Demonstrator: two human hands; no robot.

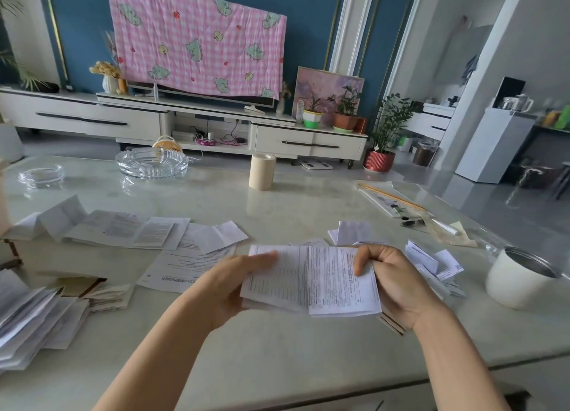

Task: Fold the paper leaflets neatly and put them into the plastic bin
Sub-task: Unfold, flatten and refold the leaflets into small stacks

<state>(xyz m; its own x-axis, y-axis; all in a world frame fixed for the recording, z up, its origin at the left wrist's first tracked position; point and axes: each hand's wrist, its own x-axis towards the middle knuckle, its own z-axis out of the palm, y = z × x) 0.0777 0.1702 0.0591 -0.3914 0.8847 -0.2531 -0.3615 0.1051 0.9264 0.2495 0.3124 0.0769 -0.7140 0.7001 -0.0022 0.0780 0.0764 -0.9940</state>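
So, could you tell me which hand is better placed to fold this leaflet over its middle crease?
Probably the right hand: its grip pinches the right edge of the leaflet, while the left hand lies flat on the other half.

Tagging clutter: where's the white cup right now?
Head view, right side: the white cup sits near the right edge of the table, right of the right hand gripping the leaflet, loose folded papers between them.
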